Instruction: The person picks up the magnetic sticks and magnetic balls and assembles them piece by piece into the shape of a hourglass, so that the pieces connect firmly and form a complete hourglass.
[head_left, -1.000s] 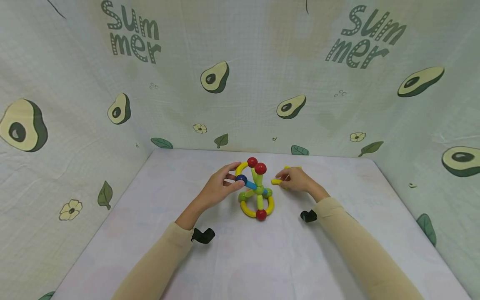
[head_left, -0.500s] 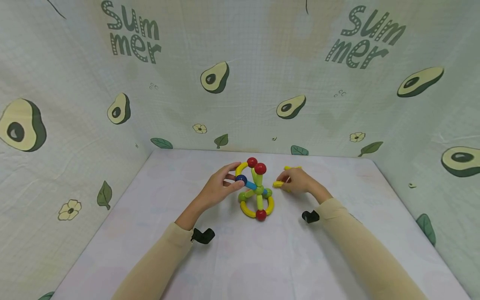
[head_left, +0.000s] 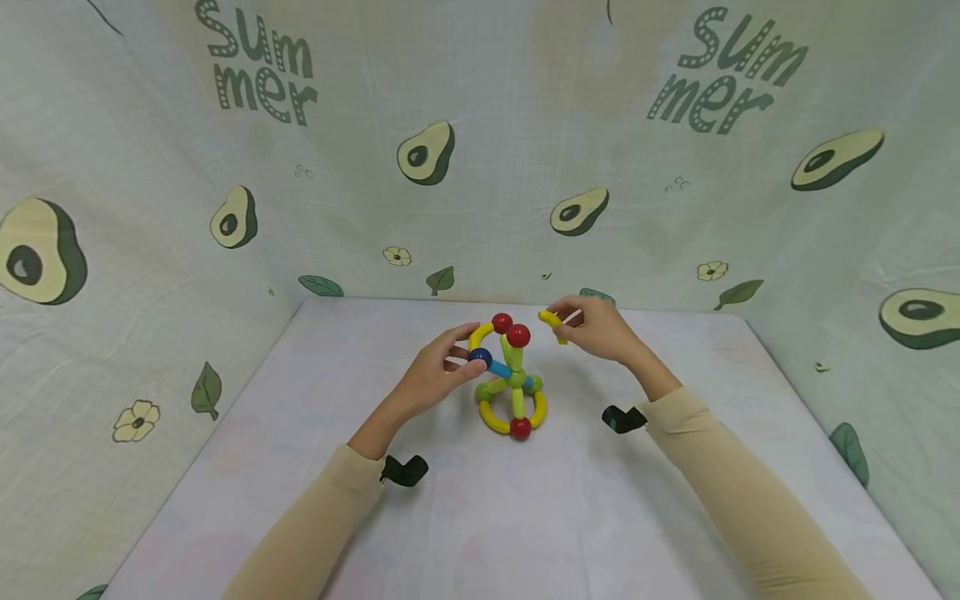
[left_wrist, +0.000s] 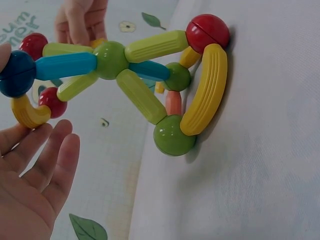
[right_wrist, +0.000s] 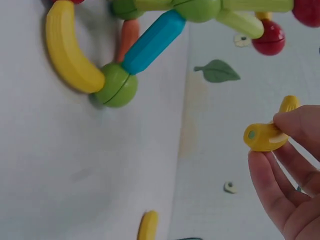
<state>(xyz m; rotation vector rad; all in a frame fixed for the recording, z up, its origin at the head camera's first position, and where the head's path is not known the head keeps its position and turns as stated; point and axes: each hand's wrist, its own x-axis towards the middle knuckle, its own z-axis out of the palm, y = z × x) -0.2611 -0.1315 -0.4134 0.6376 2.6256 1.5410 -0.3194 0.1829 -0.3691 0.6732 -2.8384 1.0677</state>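
Note:
A toy structure of magnetic balls and rods (head_left: 517, 380) stands on the table, with red, green and blue balls. My left hand (head_left: 429, 380) holds its upper left corner, the thumb on the dark blue ball (left_wrist: 16, 74) and fingertips touching the yellow curved rod (left_wrist: 29, 113). To the structure's right, my right hand (head_left: 598, 328) pinches a loose yellow curved rod (right_wrist: 265, 136) between thumb and fingers, raised above the table and apart from the structure. In the right wrist view, the rod's end cap faces the camera. The lower yellow curved rod (right_wrist: 72, 52) belongs to the structure's base.
Another yellow rod (right_wrist: 148, 226) lies on the table in the right wrist view; in the head view it is not visible. A white cloth covers the table (head_left: 480, 517). Printed fabric walls (head_left: 495, 167) rise at the back and both sides.
My right hand has lifted the yellow curved rod off the table, moving up and back. My left hand and the structure have stayed in place.

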